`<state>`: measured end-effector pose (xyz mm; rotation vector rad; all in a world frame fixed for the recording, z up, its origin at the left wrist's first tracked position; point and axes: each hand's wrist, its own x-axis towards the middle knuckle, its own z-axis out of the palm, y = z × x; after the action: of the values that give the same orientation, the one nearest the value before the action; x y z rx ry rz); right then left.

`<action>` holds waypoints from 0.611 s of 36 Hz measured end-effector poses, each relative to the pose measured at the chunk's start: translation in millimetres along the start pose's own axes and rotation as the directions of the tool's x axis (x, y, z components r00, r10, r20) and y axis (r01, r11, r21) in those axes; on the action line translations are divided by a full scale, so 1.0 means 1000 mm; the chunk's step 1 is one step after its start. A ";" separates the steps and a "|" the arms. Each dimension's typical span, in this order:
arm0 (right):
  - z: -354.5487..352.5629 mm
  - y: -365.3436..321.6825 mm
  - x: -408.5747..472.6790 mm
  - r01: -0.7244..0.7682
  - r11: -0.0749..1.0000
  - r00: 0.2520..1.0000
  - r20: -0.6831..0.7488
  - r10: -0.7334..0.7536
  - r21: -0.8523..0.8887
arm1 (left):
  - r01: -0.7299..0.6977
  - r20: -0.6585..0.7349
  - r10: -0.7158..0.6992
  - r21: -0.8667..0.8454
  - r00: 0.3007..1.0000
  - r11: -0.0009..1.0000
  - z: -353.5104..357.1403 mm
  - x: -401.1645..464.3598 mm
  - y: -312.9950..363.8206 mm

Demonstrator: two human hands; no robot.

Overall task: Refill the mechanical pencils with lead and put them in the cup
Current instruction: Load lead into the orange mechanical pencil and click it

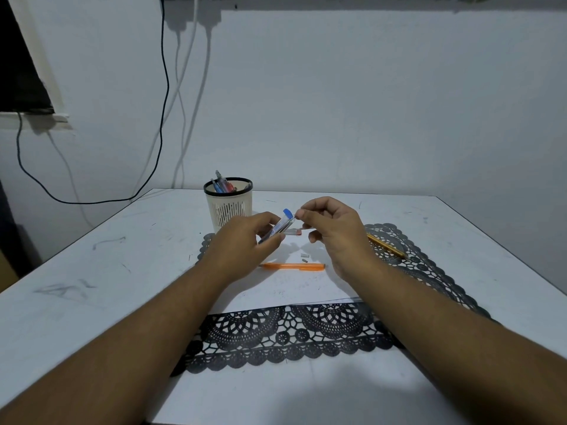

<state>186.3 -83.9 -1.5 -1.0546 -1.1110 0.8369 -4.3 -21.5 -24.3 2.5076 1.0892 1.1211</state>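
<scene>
My left hand [242, 240] grips a clear lead case with a blue cap [280, 225], tilted up to the right above a white sheet of paper [294, 286]. My right hand [334, 231] pinches thumb and forefinger together at the case's open top; whatever is between them is too thin to make out. An orange mechanical pencil [293, 266] lies on the paper below my hands, with two small white eraser or cap pieces [304, 257] just above it. A cream mesh cup [228, 204] with a black rim stands behind my left hand, holding several pencils [222, 184].
A black lace mat [291, 335] lies under the paper on the white table [92, 271]. A yellow pencil [386, 245] lies on the mat, right of my right hand. A small clear case with a red end [294, 231] lies beneath the lead case. Cables [165, 87] hang on the wall.
</scene>
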 end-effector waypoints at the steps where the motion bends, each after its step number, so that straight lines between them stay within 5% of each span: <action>1: 0.000 0.000 0.000 0.003 1.000 1.000 0.004 -0.003 0.003 | 0.001 -0.001 -0.001 -0.002 1.000 1.000 0.000 0.000 0.000; 22: 0.000 0.000 0.001 0.036 0.999 0.999 0.033 -0.037 0.025 | 0.000 0.005 -0.001 0.020 1.000 1.000 0.000 0.000 0.001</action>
<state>186.5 -82.3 -1.5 -1.0009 -1.1423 0.8395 -4.0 -22.0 -23.7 2.5240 1.1055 1.1090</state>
